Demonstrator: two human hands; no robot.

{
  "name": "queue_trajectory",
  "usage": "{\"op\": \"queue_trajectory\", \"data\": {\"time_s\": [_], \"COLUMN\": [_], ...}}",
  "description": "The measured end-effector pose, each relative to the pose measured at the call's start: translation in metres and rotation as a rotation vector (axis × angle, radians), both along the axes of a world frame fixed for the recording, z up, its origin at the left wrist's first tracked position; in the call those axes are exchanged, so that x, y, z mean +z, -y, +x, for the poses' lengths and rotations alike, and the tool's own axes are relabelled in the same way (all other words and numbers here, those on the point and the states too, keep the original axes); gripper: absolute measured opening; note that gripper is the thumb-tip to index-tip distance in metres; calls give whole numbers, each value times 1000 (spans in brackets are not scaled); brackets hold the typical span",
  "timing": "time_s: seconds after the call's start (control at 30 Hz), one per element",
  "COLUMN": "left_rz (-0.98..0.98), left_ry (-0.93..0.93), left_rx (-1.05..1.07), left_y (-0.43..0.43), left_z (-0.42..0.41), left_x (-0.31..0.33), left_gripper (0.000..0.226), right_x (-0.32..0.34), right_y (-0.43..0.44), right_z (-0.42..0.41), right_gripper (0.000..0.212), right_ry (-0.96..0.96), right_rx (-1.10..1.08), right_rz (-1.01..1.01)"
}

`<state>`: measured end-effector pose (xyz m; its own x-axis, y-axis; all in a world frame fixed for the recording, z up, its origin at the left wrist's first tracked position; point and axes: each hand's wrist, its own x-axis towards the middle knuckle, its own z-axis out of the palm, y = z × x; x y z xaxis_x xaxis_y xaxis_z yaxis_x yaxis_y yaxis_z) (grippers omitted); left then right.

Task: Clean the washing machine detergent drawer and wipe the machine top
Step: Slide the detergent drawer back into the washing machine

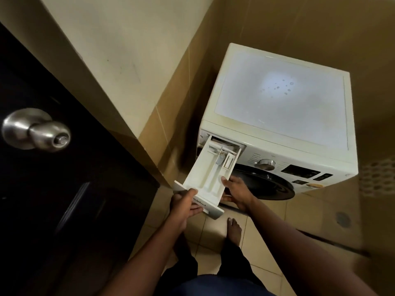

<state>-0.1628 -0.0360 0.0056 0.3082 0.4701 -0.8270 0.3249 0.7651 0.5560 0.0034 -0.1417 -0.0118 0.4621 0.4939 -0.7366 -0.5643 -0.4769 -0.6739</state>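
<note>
Head view, from above, into a tiled corner. Showed, largest at left, a dark door [53, 199] beside a cream wall [128, 50]. Next in size, a white front-loading washing machine [252, 146], set in the corner on the tiled floor [213, 236]. Carried a pale, dull machine top [299, 116], marked with a small cluster of spots [282, 87] under a bright patch of light.

Below that top, at the front's upper left: the detergent drawer [205, 174], drawn far out of its slot, rear end just at the opening, front panel nearest the person. Gripped that front panel with the left hand [186, 208], thumb laid over the upper face, fingers [195, 210] curled beneath the panel's edge. Held the drawer's right side with the right hand [237, 193], thumb hooked over the rim, fingers [226, 198] folded under the base. Closed round the drawer with both sets of fingers, none spread.

Inside the drawer: long white compartments split by ridges, with a small grey cap [222, 157] in the middle channel toward the rear. Could not tell what, if anything, lay in them.

Right of the slot: a silver dial [267, 164] and a dark display panel [301, 170]; under them, the dark round porthole door [263, 182]. Smaller again: a steel door knob [42, 131], one bare foot [234, 230] on the floor below the drawer, a round drain [343, 219] far right.
</note>
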Motion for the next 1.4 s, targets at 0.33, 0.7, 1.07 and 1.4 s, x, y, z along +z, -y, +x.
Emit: {"op": "queue_trajectory", "data": {"time_s": [0.33, 0.7, 1.07, 1.4], "left_rz": [0, -41, -104, -209], "left_ry": [-18, -20, 57, 110], "left_rx": [-2, 45, 45, -45], "left_y": [-12, -9, -13, -27], "left_z": [4, 12, 47, 52], "left_x": [-9, -9, -9, -12], "left_gripper": [39, 34, 42, 41], "right_x": [7, 9, 6, 19], "right_y": [-8, -15, -28, -3], "right_z": [-1, 2, 31, 33], "right_gripper": [29, 30, 37, 12], "right_ry": [15, 47, 202, 576], "right_rx": [-2, -38, -75, -86], "right_rz": [-28, -4, -140, -270]}}
